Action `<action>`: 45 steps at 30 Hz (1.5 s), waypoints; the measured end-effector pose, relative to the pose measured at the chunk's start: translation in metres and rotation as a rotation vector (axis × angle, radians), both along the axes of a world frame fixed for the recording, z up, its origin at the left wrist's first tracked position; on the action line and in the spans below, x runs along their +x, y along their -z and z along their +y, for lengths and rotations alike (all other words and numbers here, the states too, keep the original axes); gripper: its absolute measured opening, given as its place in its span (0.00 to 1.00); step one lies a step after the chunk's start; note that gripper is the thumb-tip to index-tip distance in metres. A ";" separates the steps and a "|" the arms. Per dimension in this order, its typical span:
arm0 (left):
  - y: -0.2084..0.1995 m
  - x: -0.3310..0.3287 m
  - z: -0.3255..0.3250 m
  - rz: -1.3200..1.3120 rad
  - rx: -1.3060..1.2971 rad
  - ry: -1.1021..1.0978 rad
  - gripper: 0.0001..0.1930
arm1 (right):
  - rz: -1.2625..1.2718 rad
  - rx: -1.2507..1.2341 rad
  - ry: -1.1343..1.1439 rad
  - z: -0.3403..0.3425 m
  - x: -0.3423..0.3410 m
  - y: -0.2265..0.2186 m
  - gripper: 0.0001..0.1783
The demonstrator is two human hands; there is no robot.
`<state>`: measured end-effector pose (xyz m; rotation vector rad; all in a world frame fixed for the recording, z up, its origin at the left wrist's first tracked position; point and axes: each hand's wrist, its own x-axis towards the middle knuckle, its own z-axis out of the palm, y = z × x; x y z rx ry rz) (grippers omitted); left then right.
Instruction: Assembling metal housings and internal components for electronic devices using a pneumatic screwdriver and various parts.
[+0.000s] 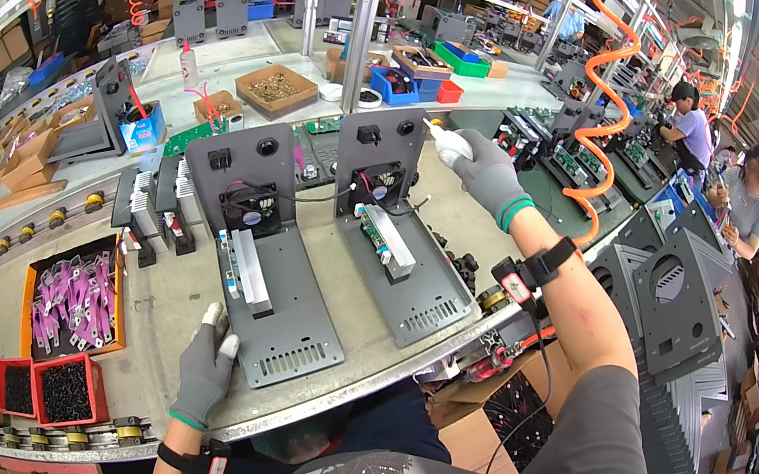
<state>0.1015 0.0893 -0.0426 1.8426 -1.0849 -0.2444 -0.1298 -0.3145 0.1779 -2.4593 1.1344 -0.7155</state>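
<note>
Two dark grey L-shaped metal housings stand side by side on the bench, a left housing (301, 310) and a right housing (410, 293). Each has a fan at the foot of its upright panel and a silver heatsink (250, 270) with a green board on its base. My right hand (490, 175), in a grey glove with white fingertips, is closed beside the top right corner of the right housing's panel. Whatever its fingers hold, if anything, I cannot make out. My left hand (206, 371), gloved alike, rests open by the left housing's near left edge, fingers stretched out.
Left of the housings lie an orange-rimmed tray (120, 346) of purple-sleeved parts and red bins (110, 383) of black screws. An orange coiled hose (614, 116) hangs at the right. Stacked grey housings (671, 309) stand right of my arm. Two people work further along the line.
</note>
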 end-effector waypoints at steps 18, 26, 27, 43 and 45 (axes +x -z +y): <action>-0.009 0.000 0.003 -0.033 0.096 -0.022 0.30 | 0.129 -0.026 -0.009 -0.041 0.045 -0.023 0.29; -0.008 -0.002 0.004 -0.015 0.102 -0.031 0.30 | 0.044 0.048 0.067 -0.051 0.048 -0.024 0.29; -0.007 -0.002 0.004 -0.004 0.071 -0.024 0.30 | 0.036 0.055 0.037 -0.052 0.049 -0.022 0.29; -0.020 -0.007 0.006 -0.087 0.147 -0.042 0.29 | -0.276 0.468 -0.354 0.062 0.057 -0.022 0.22; -0.019 -0.005 0.006 -0.109 0.152 -0.034 0.30 | -0.310 0.489 -0.401 0.081 0.078 -0.017 0.23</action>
